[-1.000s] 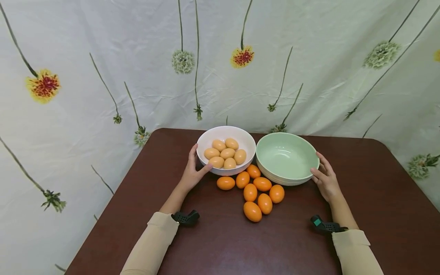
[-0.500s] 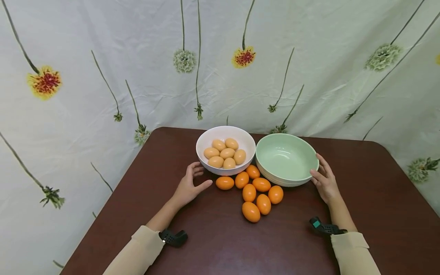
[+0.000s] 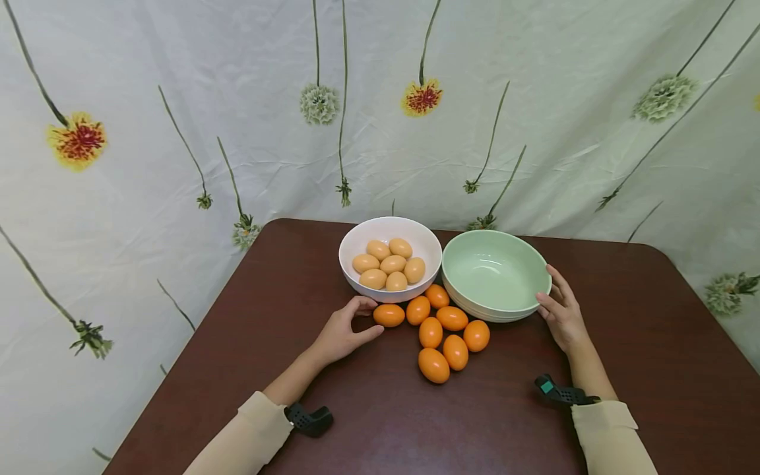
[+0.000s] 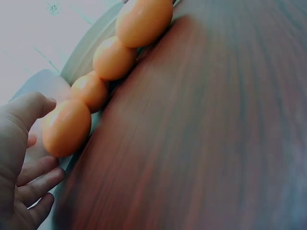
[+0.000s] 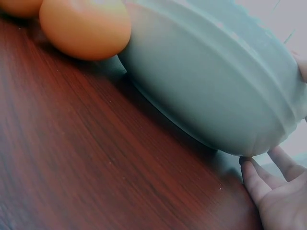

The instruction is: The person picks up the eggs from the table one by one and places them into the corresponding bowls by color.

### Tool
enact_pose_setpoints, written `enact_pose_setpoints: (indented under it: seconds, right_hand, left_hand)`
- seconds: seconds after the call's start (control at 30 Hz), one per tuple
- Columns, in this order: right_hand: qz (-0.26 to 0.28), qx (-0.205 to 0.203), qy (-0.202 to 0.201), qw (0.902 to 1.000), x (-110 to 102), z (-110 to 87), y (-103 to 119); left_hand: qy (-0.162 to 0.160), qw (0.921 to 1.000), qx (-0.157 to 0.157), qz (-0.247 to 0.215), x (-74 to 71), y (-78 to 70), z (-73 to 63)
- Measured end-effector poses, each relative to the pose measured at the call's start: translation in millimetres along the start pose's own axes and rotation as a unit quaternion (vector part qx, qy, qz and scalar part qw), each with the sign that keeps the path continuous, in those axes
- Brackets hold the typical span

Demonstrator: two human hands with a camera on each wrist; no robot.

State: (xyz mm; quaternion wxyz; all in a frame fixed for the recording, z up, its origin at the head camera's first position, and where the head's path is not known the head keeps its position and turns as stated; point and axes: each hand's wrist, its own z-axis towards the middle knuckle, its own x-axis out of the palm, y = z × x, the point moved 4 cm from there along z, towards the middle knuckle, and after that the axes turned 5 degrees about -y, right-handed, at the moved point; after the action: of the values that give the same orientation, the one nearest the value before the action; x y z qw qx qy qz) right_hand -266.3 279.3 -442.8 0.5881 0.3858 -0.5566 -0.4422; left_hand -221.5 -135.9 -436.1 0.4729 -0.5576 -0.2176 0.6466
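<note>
Seven pale eggs look done in your white bowl, eight orange eggs seem left on the table, your left hand spreads parted fingers around the leftmost orange egg, and your right hand grips the green bowl.

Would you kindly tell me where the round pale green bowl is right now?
In the head view, the pale green bowl stands right of the round white bowl, behind loose orange eggs, with the right hand at its rim.
</note>
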Motion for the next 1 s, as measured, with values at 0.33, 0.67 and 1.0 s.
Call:
enact_pose_setpoints:
  seconds: [0.33, 0.67, 1.0]
  right_hand:
    - [0.0, 0.006, -0.007, 1.0, 1, 0.5, 1]
    - [0.006, 0.007, -0.005, 0.9999, 0, 1.5, -1]
    - [-0.004, 0.013, -0.011, 0.9998, -1, 2.6, -1]
  left_hand:
    - [0.025, 0.9981, 0.038, 0.042, 11.4, -8.8, 5.4]
    - [0.041, 0.9917, 0.078, 0.094, 22.1, -12.2, 9.3]
    - [0.039, 0.9909, 0.068, 0.109, 21.9, -13.1, 13.7]
